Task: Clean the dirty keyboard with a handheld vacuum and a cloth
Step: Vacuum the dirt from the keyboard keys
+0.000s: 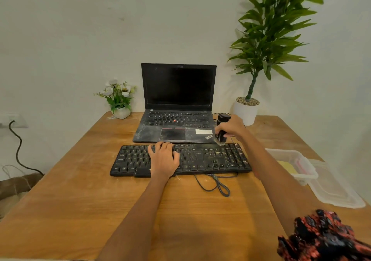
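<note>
A dusty black keyboard (210, 158) lies across the wooden table (80, 200), in front of the laptop. My left hand (163, 159) rests flat on its middle keys, fingers spread. My right hand (230, 127) grips a black handheld vacuum (221, 128) held upright. The vacuum's brush tip touches the keyboard's far edge, right of centre. The keyboard's cable (216, 184) loops on the table in front of it. No cloth can be picked out with certainty.
A dusty open laptop (176, 108) stands behind the keyboard. A small flower pot (120, 102) sits at the back left, a tall potted plant (247, 110) at the back right. A clear plastic box (295, 164) and its lid (333, 188) lie at the right edge.
</note>
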